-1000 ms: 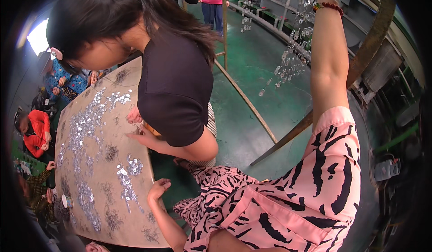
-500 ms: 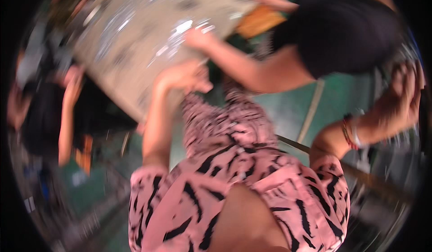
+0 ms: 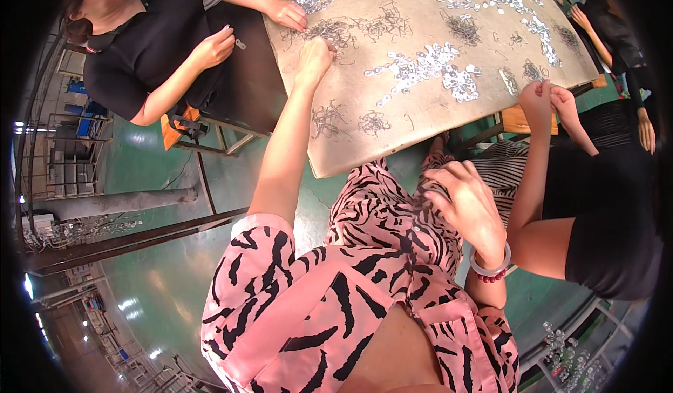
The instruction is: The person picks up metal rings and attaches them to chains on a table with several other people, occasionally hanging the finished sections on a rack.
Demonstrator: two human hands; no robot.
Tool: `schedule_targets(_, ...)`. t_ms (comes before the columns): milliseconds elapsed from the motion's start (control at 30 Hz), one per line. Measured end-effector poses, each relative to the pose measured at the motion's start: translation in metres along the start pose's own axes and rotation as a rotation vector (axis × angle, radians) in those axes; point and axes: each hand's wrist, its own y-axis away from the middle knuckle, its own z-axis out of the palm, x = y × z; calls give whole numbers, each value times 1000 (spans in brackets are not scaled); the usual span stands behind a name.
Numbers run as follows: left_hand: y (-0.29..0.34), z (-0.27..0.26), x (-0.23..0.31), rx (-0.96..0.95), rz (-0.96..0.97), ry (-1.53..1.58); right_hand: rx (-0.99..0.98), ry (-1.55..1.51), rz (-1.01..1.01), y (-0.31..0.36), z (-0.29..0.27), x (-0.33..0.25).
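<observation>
My left hand [image 3: 317,60] reaches across the table [image 3: 420,116] to a pile of thin dark wire hooks [image 3: 343,30]. Its fingers are bent and pressed together at the pile's near edge; whatever they pinch is hidden. Over my lap, near the table's front edge, hovers my right hand [image 3: 466,200], with loosely curved fingers, the thumb apart and nothing visible in it. A white bangle and a red bead bracelet circle that wrist. Shiny flat metal pieces with holes [image 3: 456,77] lie spread on the tabletop, and smaller heaps of hooks [image 3: 374,122] rest near its left corner.
A co-worker in black [image 3: 158,49] sits at the left, one hand on the same pile. Another [image 3: 596,211] sits close at my right, hands together over the table's edge. More people [image 3: 606,21] work at the far right. A metal beam [image 3: 140,235] crosses at left.
The view has turned and steadied from a blur. My left hand has moved out to the hook pile. My right hand has come in from the far right to above my lap.
</observation>
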Motion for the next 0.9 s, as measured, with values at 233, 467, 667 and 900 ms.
schedule_targets(233, -12, 32, -21, -102, 278, 22, 15, -88, 191, -8, 16, 44)
schedule_targets(467, 10, 59, -31, 70, 423, -431, 204, -235, 346, -66, 60, 97)
schedule_targets(667, 24, 14, 18, 35, 228, -23, 537, 15, 109, -161, 102, 148)
schedule_targets(900, 89, -21, 36, -223, 329, 300, 253, 125, 75, -208, 113, 167)
